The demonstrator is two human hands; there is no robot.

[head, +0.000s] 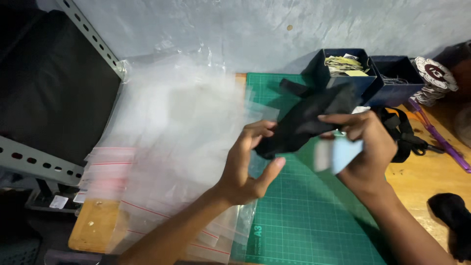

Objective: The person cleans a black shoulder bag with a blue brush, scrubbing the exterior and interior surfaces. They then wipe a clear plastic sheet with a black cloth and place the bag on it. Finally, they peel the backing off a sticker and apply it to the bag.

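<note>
Fingers (265, 128) of the left hand (243, 169) are curled onto the lower end of a black fabric piece (304, 120), with the thumb spread apart below it; those of the right hand (365, 145) are pinched on its middle, and a pale card or bag corner (338, 154) is also caught under that hand, too blurred to be identified. The fabric is held in the air above the green cutting mat (304, 221), just beside the stack of clear zip bags (167, 147). The step in hand is judged to be straightening the piece between both hands; a firm hold at both ends would be called for next. Its long axis is seen running from lower left to upper right, the far end pointing toward the dark blue boxes (343, 66)
</note>
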